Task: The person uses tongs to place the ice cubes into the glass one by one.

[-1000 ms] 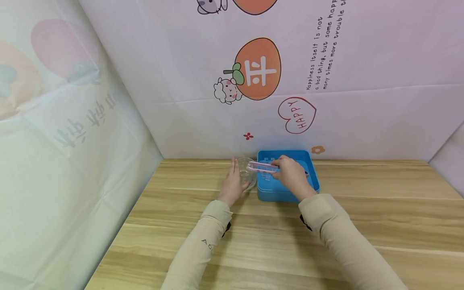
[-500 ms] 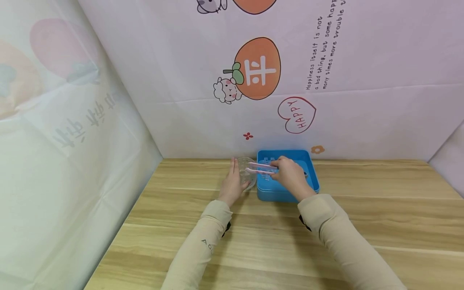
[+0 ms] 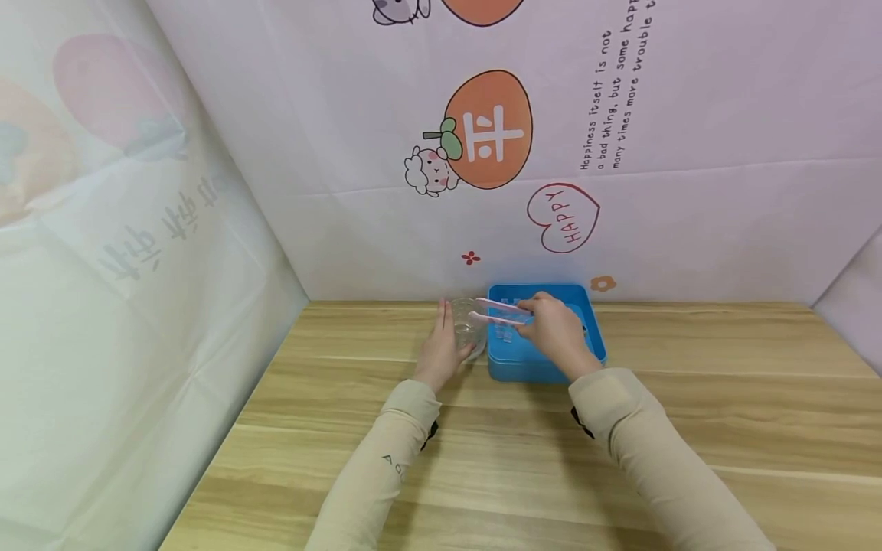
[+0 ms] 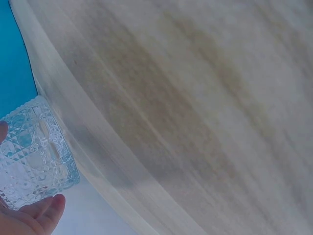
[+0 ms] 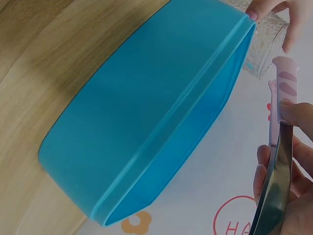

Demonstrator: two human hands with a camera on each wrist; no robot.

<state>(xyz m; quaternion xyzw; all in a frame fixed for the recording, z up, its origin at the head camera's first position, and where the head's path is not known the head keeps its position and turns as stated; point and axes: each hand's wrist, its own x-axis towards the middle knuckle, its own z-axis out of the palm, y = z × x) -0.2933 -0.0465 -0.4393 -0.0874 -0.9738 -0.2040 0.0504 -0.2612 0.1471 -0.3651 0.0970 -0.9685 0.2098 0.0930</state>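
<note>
My left hand (image 3: 439,350) holds a clear cut-glass cup (image 3: 468,330), thumb on one side and fingers on the other. Its diamond pattern shows up close in the left wrist view, with fingertips (image 4: 53,214) along the side. Between thumb and fingers, my right hand (image 3: 554,337) grips metal tongs (image 5: 274,181) with pink tips. The tongs' arms are spread, their tips at the cup's mouth with nothing visible between them. Beneath the tongs, several clear cube-like pieces (image 3: 504,334) lie in a blue box (image 3: 530,372), which stands right beside the cup.
Box and cup stand at the back edge of the wooden table (image 3: 482,474), against a printed white cloth backdrop (image 3: 386,245). Another cloth (image 3: 138,344) hangs along the left side. A small dark object (image 3: 585,330) shows inside the box near its right wall.
The tongs' arms have opened from nearly together to wide apart, and the tips have risen slightly toward the back. The left hand and the cup stay in place.
</note>
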